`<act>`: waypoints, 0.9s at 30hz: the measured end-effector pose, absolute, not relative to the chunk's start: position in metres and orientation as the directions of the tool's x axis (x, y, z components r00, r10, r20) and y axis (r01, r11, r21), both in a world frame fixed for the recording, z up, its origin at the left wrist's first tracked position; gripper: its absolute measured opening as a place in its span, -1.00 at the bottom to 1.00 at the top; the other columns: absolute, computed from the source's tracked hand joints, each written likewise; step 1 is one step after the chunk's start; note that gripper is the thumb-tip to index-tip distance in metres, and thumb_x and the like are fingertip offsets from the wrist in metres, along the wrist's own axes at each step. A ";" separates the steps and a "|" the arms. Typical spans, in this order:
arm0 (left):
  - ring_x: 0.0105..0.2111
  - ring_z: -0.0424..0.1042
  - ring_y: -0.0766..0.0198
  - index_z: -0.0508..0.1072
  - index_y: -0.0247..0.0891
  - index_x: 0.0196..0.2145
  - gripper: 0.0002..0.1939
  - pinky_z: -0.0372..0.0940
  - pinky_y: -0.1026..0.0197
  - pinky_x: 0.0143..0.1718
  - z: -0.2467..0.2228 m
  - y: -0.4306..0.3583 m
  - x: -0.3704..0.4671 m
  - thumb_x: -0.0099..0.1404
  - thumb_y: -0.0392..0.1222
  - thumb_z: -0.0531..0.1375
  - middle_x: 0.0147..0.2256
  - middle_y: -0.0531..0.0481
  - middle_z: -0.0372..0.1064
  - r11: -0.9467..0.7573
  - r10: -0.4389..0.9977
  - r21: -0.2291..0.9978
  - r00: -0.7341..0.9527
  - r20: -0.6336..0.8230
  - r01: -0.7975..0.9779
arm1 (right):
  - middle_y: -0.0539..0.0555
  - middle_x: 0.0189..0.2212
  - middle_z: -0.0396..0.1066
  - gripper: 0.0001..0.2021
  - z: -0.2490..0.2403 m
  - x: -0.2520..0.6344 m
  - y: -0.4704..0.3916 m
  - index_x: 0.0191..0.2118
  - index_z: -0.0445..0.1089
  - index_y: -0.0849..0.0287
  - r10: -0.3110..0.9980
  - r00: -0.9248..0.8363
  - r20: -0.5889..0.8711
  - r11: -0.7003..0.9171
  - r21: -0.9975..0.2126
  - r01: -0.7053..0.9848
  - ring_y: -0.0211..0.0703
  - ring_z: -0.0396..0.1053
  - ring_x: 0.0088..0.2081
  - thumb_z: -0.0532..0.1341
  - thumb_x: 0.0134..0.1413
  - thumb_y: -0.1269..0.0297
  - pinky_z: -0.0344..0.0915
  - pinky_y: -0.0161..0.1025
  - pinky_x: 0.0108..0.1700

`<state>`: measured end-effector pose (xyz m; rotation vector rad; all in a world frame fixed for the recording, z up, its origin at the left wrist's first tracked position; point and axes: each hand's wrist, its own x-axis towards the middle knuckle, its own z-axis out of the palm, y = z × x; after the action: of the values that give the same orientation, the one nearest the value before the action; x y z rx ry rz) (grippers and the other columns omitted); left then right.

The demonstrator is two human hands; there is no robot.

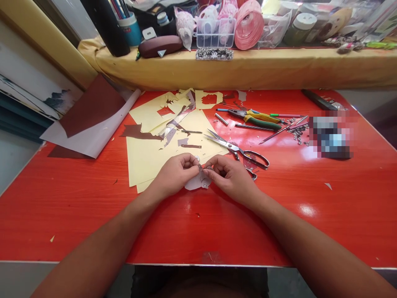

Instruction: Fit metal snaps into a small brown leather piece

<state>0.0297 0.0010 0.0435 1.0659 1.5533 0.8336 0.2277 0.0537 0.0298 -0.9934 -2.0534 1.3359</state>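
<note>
At the middle of the red table, my left hand [178, 171] and my right hand [228, 177] meet over a small leather piece [194, 182] with its pale grey side showing. Thumb and fingers of both hands pinch its upper part. A round metal snap [204, 186] sits near its lower right edge, and another metal ring [197, 158] shows by the left fingertips. The fingers hide much of the piece. Just beyond my right hand lie silver scissors [231, 146] with their blades partly apart. A thin brown strip [191, 146] rests on the yellow paper [155, 159].
Pliers [256, 118] with yellow-green handles lie at the back, near loose metal snaps [298, 134] and a blurred-out object [331, 138]. A brown leather sheet [93, 108] is at the left. On the shelf stand a clear compartment box [215, 38] and a pink ribbon roll [249, 25].
</note>
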 end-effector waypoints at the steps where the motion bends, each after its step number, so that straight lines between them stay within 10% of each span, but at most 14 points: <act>1: -0.41 0.32 0.29 0.46 -0.22 -0.33 -0.79 0.17 0.26 -0.43 0.044 0.001 0.030 0.13 -0.06 0.29 -0.40 0.09 0.41 0.365 0.931 0.905 -0.075 -0.358 0.218 | -0.14 -0.59 0.13 -0.86 0.030 0.228 0.054 -0.20 0.48 0.14 0.789 -0.615 0.016 0.253 -0.920 0.300 -0.28 0.10 -0.54 0.27 0.30 0.19 0.03 -0.28 -0.48; 27: -0.39 0.32 0.27 0.45 -0.22 -0.35 -0.81 0.17 0.25 -0.40 0.050 0.001 0.031 0.12 -0.07 0.28 -0.40 0.07 0.38 0.361 0.930 0.904 -0.021 -0.366 0.228 | -0.13 -0.59 0.24 -0.87 0.027 0.229 0.054 -0.19 0.51 0.13 0.780 -0.626 0.032 0.297 -0.898 0.324 -0.29 0.15 -0.55 0.27 0.32 0.21 0.06 -0.30 -0.48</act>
<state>0.0314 0.0006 0.0505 1.0930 1.5116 0.7925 0.2294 0.0538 0.0265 -0.9820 -2.1009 1.2904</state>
